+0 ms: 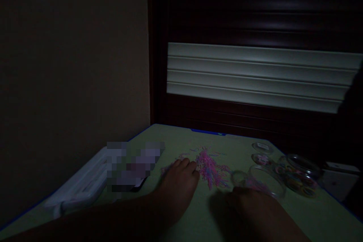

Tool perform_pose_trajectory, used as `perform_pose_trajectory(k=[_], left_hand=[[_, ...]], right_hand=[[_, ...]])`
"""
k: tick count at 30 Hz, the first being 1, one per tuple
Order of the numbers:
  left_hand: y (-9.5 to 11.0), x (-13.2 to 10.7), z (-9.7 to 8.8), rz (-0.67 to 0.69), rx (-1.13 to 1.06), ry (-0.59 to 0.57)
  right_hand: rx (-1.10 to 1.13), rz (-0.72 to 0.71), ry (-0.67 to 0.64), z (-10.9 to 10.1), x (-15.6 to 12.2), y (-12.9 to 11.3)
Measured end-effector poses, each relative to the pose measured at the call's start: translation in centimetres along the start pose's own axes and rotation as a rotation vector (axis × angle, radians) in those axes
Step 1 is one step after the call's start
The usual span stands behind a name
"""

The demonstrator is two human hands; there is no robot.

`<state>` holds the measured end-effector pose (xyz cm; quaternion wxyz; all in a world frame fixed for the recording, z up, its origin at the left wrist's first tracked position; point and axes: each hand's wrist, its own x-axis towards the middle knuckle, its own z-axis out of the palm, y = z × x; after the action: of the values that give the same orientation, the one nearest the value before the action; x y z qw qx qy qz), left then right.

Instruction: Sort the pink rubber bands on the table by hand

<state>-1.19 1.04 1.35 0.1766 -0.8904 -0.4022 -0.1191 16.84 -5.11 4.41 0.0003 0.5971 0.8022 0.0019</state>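
Note:
A loose pile of small thin pink, purple and blue pieces (210, 168) lies mid-table, too dim to name exactly. My left hand (181, 183) rests at its left side with the fingers curled down. Its fingertips are hidden, as is anything under them. To the right of the pile, my right hand (252, 204) is low over the table, fingers bent together and in shadow. What they hold, if anything, cannot be seen. Just beyond that hand is a clear round tub (268, 181) with pinkish pieces inside.
A clear jar of coloured bands (302, 177) stands at the right, near a small round container (261, 159) and a clear lid (262, 147). On the left are a white tray-like object (82, 185) and a blurred-out flat item (136, 166). A wall borders the pale green tabletop (170, 134).

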Motion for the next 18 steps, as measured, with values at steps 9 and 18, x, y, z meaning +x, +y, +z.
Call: perform_pose_trajectory(k=[9, 18], left_hand=[[-0.58, 0.11, 0.26, -0.017, -0.027, 0.017], [-0.65, -0.03, 0.44, -0.018, -0.042, 0.038]], right_hand=[[0.012, -0.008, 0.008, -0.52, -0.28, -0.3], [-0.008, -0.008, -0.032, -0.3, 0.01, -0.01]])
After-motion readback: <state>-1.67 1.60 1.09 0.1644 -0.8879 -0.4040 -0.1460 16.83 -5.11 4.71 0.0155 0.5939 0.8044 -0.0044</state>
